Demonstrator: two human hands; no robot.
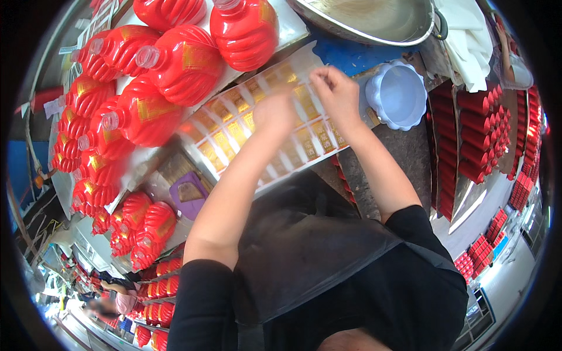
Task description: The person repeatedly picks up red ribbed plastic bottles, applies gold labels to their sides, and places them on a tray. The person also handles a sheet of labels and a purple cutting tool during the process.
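Note:
A sheet of gold labels (223, 144) on pale backing lies at a slant in front of me, its labels set in rows. My left hand (275, 114) is over the middle of the sheet, smeared by motion, so its fingers cannot be made out. Above the sheet's far right part is my right hand (336, 96), thumb and forefinger pinched together. Anything between those fingertips is too small to tell. Nearest the sheet on the left, a ribbed red bottle (202, 82) with a clear neck and a gold label lies on its side.
More red bottles (96, 137) crowd the left side of the table. A light blue scalloped bowl (374, 96) stands right of my right hand, and a wide metal pan (351, 34) is beyond. Left of my left forearm lies a purple object (198, 206). Red goods (483, 128) are stacked at right.

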